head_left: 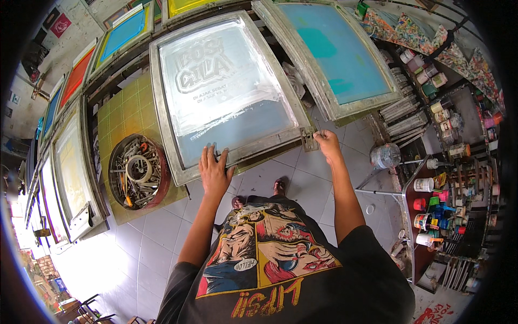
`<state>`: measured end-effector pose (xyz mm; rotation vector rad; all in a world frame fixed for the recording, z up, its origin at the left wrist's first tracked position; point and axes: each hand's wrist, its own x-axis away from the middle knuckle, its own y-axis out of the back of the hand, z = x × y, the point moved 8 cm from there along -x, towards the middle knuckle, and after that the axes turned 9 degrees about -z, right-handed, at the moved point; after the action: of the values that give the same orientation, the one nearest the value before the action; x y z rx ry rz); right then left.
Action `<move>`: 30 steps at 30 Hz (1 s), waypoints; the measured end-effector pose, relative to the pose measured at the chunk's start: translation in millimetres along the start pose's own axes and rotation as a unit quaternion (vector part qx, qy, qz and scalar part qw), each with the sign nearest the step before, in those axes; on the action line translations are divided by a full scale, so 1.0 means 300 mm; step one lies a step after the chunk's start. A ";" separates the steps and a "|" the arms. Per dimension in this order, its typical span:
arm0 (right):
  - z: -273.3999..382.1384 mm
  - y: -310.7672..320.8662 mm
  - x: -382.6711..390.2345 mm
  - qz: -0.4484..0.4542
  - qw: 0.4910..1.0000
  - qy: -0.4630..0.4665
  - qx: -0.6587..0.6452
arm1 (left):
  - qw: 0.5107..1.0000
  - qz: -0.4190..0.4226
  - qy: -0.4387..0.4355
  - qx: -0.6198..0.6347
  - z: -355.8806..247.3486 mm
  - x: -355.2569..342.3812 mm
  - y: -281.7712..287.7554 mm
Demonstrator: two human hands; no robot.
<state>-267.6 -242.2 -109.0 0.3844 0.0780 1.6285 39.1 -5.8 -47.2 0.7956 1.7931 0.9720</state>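
Observation:
A screen-printing screen (pixel 226 59) in a worn wooden frame lies in front of me. White covers most of its mesh around faint lettering, and a blue-grey strip shows at the near end. My left hand (pixel 214 168) rests on the frame's near edge with its fingers spread over the mesh. At the near right corner a metal plate with holes (pixel 308 139) juts out. My right hand (pixel 327 144) is closed in a pinch at this plate's outer edge.
A round red tub of tools (pixel 162 186), with a tape roll (pixel 138 169) on top, stands left on a gridded board (pixel 121 116). Another screen with blue mesh (pixel 337 54) is at the right. Paint containers (pixel 423 184) fill a rack beside a clear plastic jug (pixel 384 155).

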 end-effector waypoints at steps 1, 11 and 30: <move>0.004 -0.003 0.001 0.007 1.000 -0.018 0.008 | 1.000 -0.002 -0.001 0.003 -0.001 0.002 0.002; -0.019 -0.009 0.008 0.059 0.995 -0.083 -0.011 | 1.000 -0.009 -0.005 0.010 -0.003 0.001 -0.001; -0.053 -0.013 0.017 0.078 0.993 -0.089 -0.014 | 1.000 -0.007 -0.004 0.000 0.013 0.014 -0.017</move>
<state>-268.7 -233.9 -124.0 0.5229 -0.1110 1.7408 40.5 -3.7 -54.3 0.7844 1.7906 0.9573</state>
